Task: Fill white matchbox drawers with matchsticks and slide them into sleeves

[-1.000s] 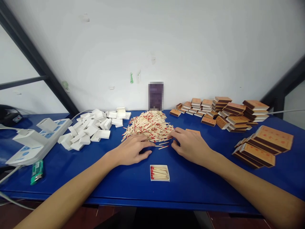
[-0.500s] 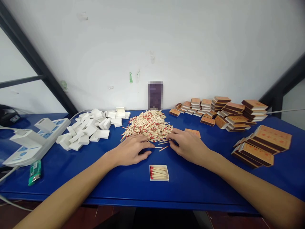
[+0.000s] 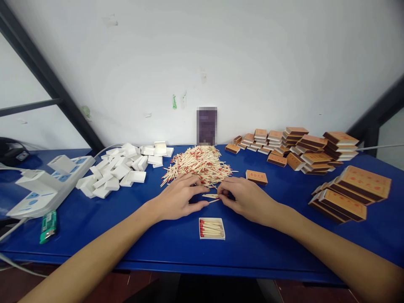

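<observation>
My left hand (image 3: 180, 198) rests at the near left edge of a heap of red-tipped matches (image 3: 198, 164), its thumb and fingers spread apart. A few loose matches (image 3: 209, 196) lie between my two hands, in front of the heap. My right hand (image 3: 244, 197) has its fingers curled in at the right ends of these matches and pinches them; the fingertips are partly hidden. Nearer to me sits a small white matchbox tray (image 3: 222, 229), with a layer of matches inside, heads to the left. One orange matchbox (image 3: 256, 177) lies just beyond my right hand.
On the left is a pile of white matchbox trays (image 3: 113, 171), beside a power strip (image 3: 52, 187) with plugs and a green lighter (image 3: 48, 227). Stacked matchboxes (image 3: 293, 147) stand along the back right, more matchboxes (image 3: 350, 189) nearer. A wall (image 3: 202, 50) closes off the blue table (image 3: 151, 248).
Both hands have drawn slightly toward me. My right hand's fingers have curled in on the loose matches, which now lie closer together. The orange matchbox beyond it shows more fully.
</observation>
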`<state>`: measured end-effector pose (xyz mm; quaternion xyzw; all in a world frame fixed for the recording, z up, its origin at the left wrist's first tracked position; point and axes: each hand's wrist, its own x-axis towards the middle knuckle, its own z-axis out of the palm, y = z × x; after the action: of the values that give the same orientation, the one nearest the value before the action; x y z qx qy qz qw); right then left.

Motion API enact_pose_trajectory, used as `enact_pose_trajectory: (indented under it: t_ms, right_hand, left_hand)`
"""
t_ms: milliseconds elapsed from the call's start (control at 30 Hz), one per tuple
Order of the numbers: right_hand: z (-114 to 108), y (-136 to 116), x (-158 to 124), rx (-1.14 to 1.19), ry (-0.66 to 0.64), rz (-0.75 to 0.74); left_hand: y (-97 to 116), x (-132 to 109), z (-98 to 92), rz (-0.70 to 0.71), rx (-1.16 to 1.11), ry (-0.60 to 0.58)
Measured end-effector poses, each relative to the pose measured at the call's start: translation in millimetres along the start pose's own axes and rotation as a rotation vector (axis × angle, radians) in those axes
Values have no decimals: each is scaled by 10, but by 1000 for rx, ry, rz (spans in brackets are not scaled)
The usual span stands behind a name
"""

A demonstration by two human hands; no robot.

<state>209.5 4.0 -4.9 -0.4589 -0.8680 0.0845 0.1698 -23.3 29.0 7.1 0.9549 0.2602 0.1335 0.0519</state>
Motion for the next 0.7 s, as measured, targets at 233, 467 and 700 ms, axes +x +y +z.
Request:
enact_pose_trajectory:
  t_ms: [233,467,700]
  right_hand:
    - [-6,-116,4,259,-70,61]
    - [-135,-19,-27,226,-138,-39]
    - [-180,6,-44,225,-203,-135]
  left_hand:
    - [7,12,30,11,-20,3]
    - [-29,-8,19,66,-26,6]
    - [-36,-13,-7,68,-22,-23]
